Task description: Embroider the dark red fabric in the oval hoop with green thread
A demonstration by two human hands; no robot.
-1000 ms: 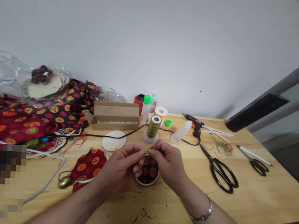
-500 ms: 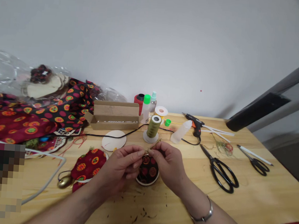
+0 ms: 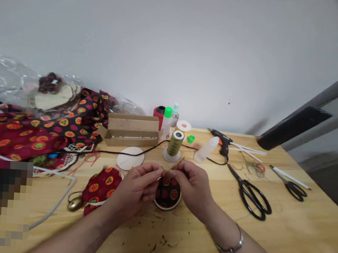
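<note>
Between the fingertips of my two hands runs an olive-brown thread [image 3: 167, 172]. My left hand [image 3: 141, 184] pinches it on one side, and my right hand [image 3: 192, 182] pinches it on the other, with an end sticking up past the fingers. Just below lies a round dark piece of patterned fabric [image 3: 167, 194] with a pale rim, flat on the table; whether the thread is joined to it is hidden. Behind my hands stands a spool of olive thread [image 3: 175, 144]. Left of my left wrist is a red patterned fabric piece [image 3: 102, 185] beside a brass bell [image 3: 75, 203].
Right lie large black scissors [image 3: 251, 196], smaller scissors [image 3: 293, 189], a white pen [image 3: 292, 177] and a glue gun [image 3: 221, 140]. A white bottle [image 3: 206, 149], an open cardboard box [image 3: 130, 140] and a white disc [image 3: 130, 160] stand or lie behind. Patterned cloth [image 3: 14, 140] heaps at left.
My hands have drawn slightly apart, and more of the thread shows between them. The whole view has shifted a little, so things sit slightly further right.
</note>
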